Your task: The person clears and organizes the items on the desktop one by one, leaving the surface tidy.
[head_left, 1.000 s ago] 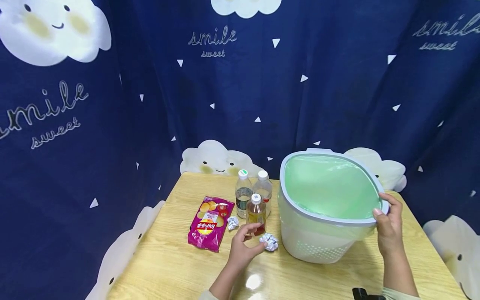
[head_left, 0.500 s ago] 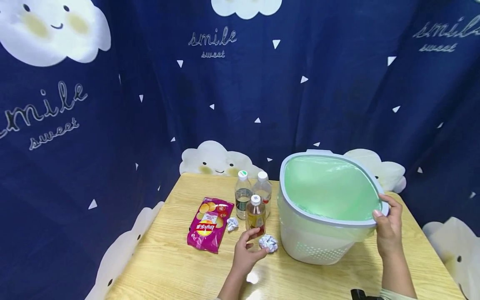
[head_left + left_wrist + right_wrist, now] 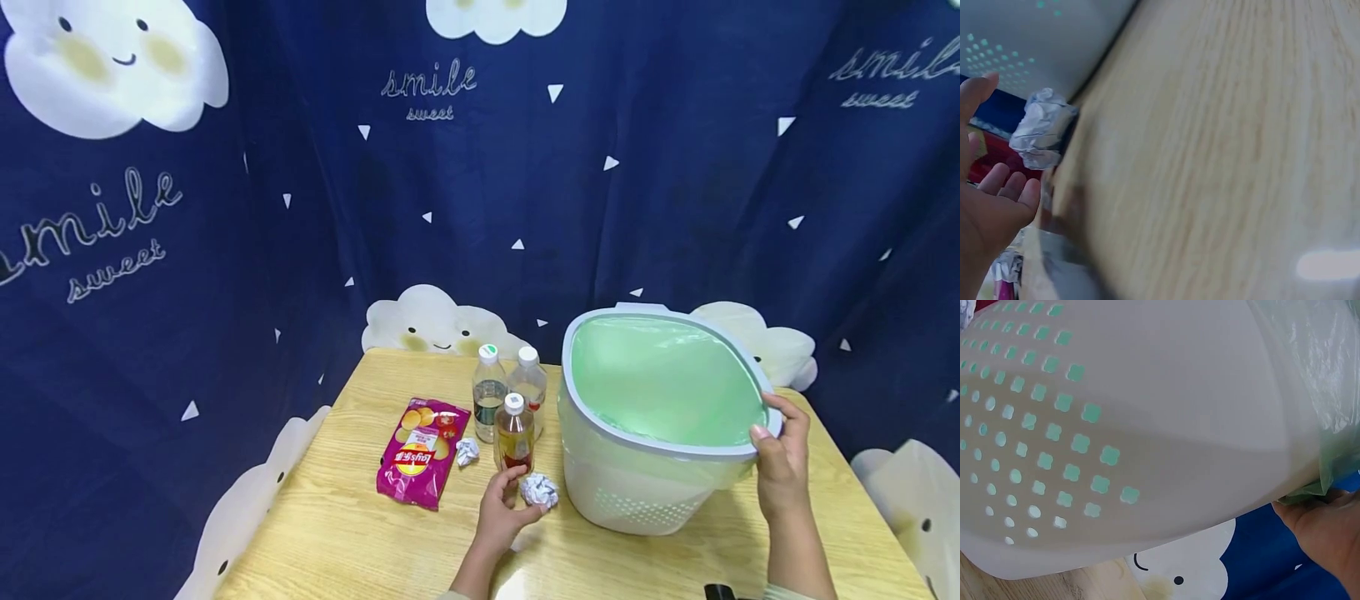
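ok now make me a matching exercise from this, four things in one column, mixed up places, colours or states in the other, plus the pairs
Column one
1. Lay's crisp packet
2. bin liner
3. right hand
4. nearer crumpled paper ball

Column two
A. gripping the waste bin's rim
B. between the left hand and the waste bin
C. purple, lying flat
D. translucent green

Pairs: 1-C, 2-D, 3-A, 4-B

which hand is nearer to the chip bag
Left. The left hand is just right of the chip bag and closer to the person, while the right hand grips the bin on the side away from the bag.
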### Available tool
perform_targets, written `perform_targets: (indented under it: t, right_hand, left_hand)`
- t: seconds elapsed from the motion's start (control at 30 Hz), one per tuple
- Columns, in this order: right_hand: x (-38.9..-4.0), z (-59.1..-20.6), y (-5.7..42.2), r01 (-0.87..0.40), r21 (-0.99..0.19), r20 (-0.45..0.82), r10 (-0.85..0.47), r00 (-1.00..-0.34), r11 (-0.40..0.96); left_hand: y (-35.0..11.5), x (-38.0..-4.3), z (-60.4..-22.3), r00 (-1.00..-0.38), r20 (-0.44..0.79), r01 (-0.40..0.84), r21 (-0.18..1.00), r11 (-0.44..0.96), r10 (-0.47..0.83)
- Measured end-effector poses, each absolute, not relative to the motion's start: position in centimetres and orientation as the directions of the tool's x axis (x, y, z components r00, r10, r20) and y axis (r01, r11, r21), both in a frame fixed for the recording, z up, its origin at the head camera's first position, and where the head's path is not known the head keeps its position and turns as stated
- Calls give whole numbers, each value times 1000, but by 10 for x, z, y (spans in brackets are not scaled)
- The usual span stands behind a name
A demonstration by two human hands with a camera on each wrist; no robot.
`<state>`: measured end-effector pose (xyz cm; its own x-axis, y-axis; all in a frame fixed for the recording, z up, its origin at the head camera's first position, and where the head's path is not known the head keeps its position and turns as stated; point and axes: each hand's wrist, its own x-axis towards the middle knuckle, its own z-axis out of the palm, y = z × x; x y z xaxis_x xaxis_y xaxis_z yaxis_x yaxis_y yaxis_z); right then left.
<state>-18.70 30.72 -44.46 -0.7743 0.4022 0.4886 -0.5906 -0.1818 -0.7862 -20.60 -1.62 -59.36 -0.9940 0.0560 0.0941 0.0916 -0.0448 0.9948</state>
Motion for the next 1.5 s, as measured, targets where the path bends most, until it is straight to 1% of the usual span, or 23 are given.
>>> perform_targets:
  t: [0.2, 0.4, 0.47, 0.57, 0.77, 1.0, 1.1, 1.2, 1.37, 1.5]
  right_hand:
    - [-189, -446, 308, -597, -780, 507, 369, -779, -187]
    - [-187, -446, 308, -598, -780, 505, 377, -776, -185]
    - [-187, -445, 309, -601, -777, 508, 377, -774, -187]
    - [-187, -445, 309, -606, -772, 512, 375, -773, -194]
    - [-188, -444, 310, -607, -772, 513, 378, -771, -189]
    - [-191, -444, 311, -611, -769, 522, 366, -771, -191]
    - [-191, -444, 311, -607, -774, 525, 354, -774, -181]
    - [-190, -445, 311, -600, -783, 520, 355, -777, -165]
    - [-187, -446, 311, -587, -795, 504, 375, -778, -150]
    - [-185, -447, 311, -580, -800, 494, 381, -781, -152]
  left_hand:
    - [-14, -212, -615, -995, 73, 74, 997, 11, 70]
    - [-14, -212, -621, -996, 51, 55, 997, 50, 72]
    - [-11, -211, -620, -996, 66, 71, 994, 81, 62]
    - [-6, -212, -619, -997, 70, 71, 989, 127, 15]
    - [7, -216, -619, -987, 89, 61, 977, 205, -130]
    - [15, -221, -622, -967, 146, 74, 945, 317, -208]
    - [15, -222, -623, -960, 155, 68, 938, 340, -235]
    - [13, -221, -625, -961, 143, 61, 944, 324, -237]
    - [6, -218, -627, -980, 84, 46, 978, 205, -182]
    - [-2, -212, -618, -990, 60, 42, 990, 134, -131]
